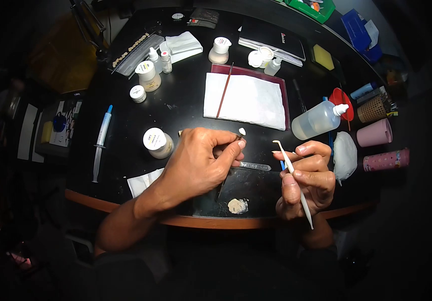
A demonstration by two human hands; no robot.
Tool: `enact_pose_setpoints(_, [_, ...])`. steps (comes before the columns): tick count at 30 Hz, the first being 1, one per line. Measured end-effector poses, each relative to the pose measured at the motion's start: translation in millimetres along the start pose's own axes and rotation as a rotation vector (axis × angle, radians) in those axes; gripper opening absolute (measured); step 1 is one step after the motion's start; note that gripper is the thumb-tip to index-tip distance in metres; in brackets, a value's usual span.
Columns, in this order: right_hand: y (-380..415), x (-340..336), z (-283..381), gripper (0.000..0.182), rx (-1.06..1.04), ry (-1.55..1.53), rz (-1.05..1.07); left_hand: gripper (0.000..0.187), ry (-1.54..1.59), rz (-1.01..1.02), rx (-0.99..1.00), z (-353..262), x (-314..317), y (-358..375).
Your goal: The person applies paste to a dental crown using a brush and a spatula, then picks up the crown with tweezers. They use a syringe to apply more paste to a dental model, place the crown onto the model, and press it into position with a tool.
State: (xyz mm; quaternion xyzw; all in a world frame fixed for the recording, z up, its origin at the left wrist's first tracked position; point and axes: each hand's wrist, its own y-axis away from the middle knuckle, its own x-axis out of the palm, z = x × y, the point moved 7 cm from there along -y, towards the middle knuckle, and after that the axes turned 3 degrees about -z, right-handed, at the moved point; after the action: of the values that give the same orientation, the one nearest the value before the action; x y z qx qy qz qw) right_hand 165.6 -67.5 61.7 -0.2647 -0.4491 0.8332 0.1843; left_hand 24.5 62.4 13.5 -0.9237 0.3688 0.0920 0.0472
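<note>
My left hand (196, 155) is closed in a pinch on slim dark tweezers (221, 188), mostly hidden by the fingers. A small white tooth-shaped piece (242, 131) shows at their tip, just beyond my fingertips. My right hand (309, 183) grips a white dental instrument (302, 196) like a pen, its thin hooked end pointing up and left, apart from the white piece. Below and between the hands, a dab of cream paste (238, 205) lies on the dark surface. A metal spatula (256, 166) with lettering lies behind my left fingers.
A white cloth (256, 100) lies on a maroon tray (287, 108) with a brush (224, 93) across it. Labelled jars, including one jar (158, 144) beside my left wrist, stand leftward. A squeeze bottle (319, 120) lies beyond my right hand; a syringe (101, 145) rests far left.
</note>
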Motion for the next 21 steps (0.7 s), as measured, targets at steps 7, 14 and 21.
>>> enact_pose_setpoints(7, [1, -2, -1, 0.029, -0.001, 0.033, 0.020, 0.019, 0.037, 0.000, -0.036, 3, 1, -1])
enact_pose_setpoints(14, [2, 10, -6, 0.025, 0.054, -0.016, 0.018, 0.017, -0.020, -0.003, -0.018, 4, 2, 1])
enact_pose_setpoints(21, [5, 11, -9, 0.023, 0.077, -0.144, -0.001, 0.014, -0.144, -0.179, 0.296, -17, -4, 7])
